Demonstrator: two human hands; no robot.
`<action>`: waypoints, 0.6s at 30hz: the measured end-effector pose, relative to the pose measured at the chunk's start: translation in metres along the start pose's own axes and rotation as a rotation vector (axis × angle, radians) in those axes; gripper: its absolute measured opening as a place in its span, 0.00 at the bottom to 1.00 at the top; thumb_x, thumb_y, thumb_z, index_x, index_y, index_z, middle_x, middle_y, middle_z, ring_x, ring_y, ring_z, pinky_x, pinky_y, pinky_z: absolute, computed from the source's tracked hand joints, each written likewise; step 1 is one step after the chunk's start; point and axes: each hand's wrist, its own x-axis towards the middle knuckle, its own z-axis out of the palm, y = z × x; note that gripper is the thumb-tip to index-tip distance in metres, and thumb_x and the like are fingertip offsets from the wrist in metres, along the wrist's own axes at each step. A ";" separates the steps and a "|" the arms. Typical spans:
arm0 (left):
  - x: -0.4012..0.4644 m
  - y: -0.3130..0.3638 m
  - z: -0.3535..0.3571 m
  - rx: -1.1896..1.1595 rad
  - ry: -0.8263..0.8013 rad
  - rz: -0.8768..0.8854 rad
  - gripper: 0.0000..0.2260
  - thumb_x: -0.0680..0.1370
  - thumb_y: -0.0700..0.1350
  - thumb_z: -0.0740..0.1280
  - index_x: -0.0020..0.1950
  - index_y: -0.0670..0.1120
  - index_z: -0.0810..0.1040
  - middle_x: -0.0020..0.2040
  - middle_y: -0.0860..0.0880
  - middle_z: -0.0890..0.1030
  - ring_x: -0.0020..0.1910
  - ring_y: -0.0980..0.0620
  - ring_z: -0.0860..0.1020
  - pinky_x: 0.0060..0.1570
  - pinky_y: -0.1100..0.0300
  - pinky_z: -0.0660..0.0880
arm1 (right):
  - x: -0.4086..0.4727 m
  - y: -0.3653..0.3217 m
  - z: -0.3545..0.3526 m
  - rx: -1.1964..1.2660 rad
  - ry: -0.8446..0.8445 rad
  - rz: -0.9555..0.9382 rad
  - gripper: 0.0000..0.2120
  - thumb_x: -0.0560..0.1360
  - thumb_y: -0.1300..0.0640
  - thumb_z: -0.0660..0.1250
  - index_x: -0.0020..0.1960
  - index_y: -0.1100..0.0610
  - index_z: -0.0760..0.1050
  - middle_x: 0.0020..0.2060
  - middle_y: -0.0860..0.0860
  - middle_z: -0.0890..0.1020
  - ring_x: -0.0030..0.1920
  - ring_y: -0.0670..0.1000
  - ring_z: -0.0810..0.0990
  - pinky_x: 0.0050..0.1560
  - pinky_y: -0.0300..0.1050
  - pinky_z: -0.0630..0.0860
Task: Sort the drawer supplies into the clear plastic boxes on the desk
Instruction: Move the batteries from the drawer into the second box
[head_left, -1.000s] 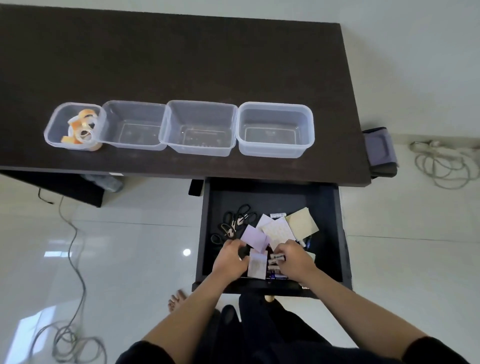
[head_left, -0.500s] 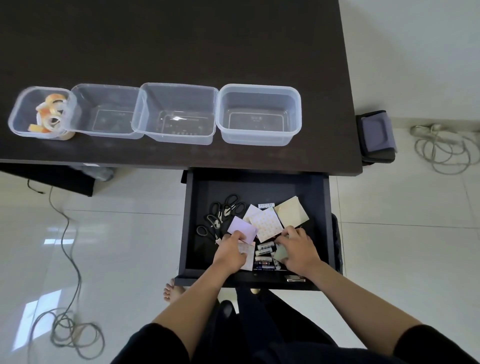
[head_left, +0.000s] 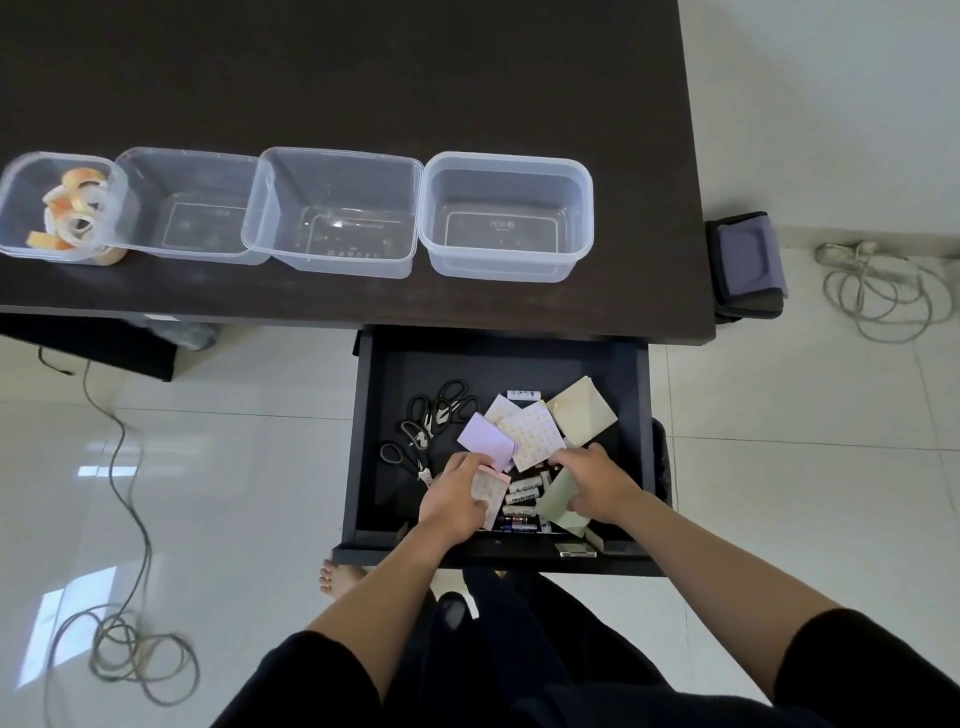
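An open black drawer (head_left: 374, 447) under the dark desk (head_left: 363, 73) holds black scissors (head_left: 431, 415), purple (head_left: 485, 439), patterned (head_left: 535, 435) and beige note pads (head_left: 582, 410), and batteries (head_left: 522, 493). My left hand (head_left: 452, 493) grips a pink-edged patterned note pad (head_left: 491, 493) near the drawer front. My right hand (head_left: 592, 483) holds a pale green note pad (head_left: 560, 501) beside it. On the desk stands a row of clear boxes: the leftmost (head_left: 15, 187) holds tape rolls (head_left: 72, 208), then three empty ones (head_left: 187, 208) (head_left: 337, 208) (head_left: 506, 213).
A grey cable (head_left: 124, 597) trails over the white tile floor at left, and a coiled white cord (head_left: 878, 291) lies at right. A dark folded item (head_left: 748, 265) sits by the desk's right edge. My bare foot (head_left: 337, 577) shows below the drawer.
The view has shifted, so the desk and drawer sit lower left in frame. My right hand has closed on the pale green pad; my left hand keeps hold of the patterned pad.
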 end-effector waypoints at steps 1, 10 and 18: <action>0.001 0.001 -0.001 -0.010 0.004 -0.005 0.24 0.70 0.36 0.66 0.63 0.53 0.69 0.64 0.55 0.68 0.55 0.50 0.75 0.43 0.55 0.76 | 0.000 0.000 -0.002 -0.047 -0.012 0.015 0.27 0.68 0.64 0.71 0.65 0.53 0.69 0.56 0.52 0.73 0.62 0.55 0.66 0.61 0.50 0.71; 0.020 0.010 -0.007 0.013 -0.086 0.006 0.14 0.69 0.37 0.68 0.51 0.51 0.74 0.54 0.51 0.68 0.44 0.49 0.75 0.47 0.55 0.76 | -0.002 0.008 -0.005 -0.059 -0.067 -0.008 0.17 0.74 0.61 0.65 0.62 0.50 0.71 0.60 0.50 0.74 0.60 0.53 0.73 0.53 0.47 0.72; 0.014 0.001 -0.026 -0.102 -0.024 -0.011 0.12 0.71 0.34 0.69 0.46 0.50 0.77 0.46 0.50 0.74 0.37 0.57 0.70 0.32 0.71 0.67 | 0.010 0.006 -0.018 0.247 0.224 -0.077 0.20 0.74 0.64 0.63 0.64 0.50 0.67 0.59 0.51 0.75 0.59 0.54 0.74 0.57 0.53 0.73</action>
